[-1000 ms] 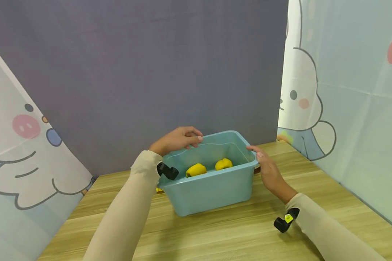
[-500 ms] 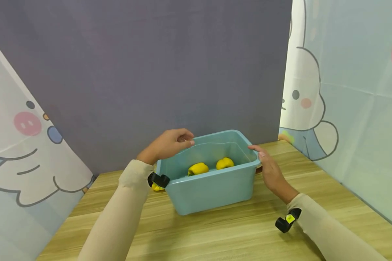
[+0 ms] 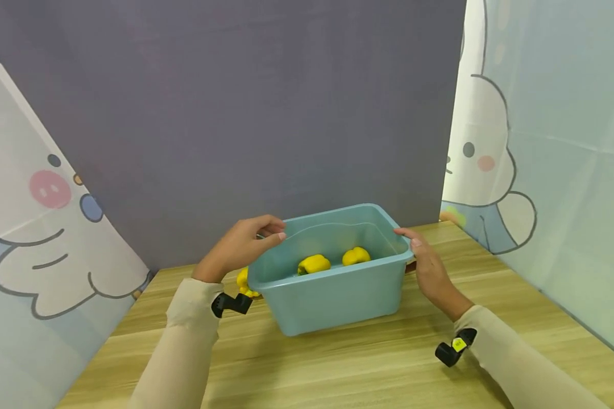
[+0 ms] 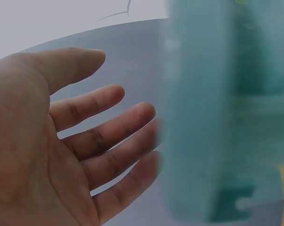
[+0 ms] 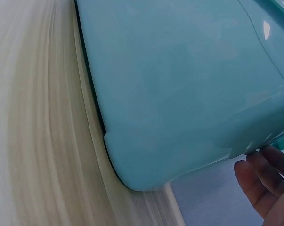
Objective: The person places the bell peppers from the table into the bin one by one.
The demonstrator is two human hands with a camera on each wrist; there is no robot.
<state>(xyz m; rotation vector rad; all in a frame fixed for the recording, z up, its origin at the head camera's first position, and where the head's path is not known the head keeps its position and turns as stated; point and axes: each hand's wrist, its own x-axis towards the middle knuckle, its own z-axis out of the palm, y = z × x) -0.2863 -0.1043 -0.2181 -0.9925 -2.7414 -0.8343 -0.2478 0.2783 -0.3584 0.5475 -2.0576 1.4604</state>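
A light blue plastic tub point(image 3: 337, 295) stands on the wooden table with two yellow bell peppers, a left one point(image 3: 314, 264) and a right one point(image 3: 356, 255), inside it. My right hand point(image 3: 432, 275) holds the rim at the tub's right end; in the right wrist view its fingertips point(image 5: 255, 162) touch the underside of the rim. Beside the tub's left end hovers my left hand point(image 3: 240, 244), holding nothing. The left wrist view shows its fingers point(image 4: 118, 115) spread and relaxed near the tub wall point(image 4: 193, 117); whether they touch it I cannot tell.
Another yellow object point(image 3: 244, 283), partly hidden, lies on the table point(image 3: 337, 363) left of the tub. A grey curtain point(image 3: 235, 113) hangs behind. Cartoon-printed cloths flank both sides. Something reddish-brown shows small behind the right hand.
My left hand has moved left, from over the tub to its left end, uncovering more of the yellow object outside. My right hand stays on the rim. The view shifts slightly.
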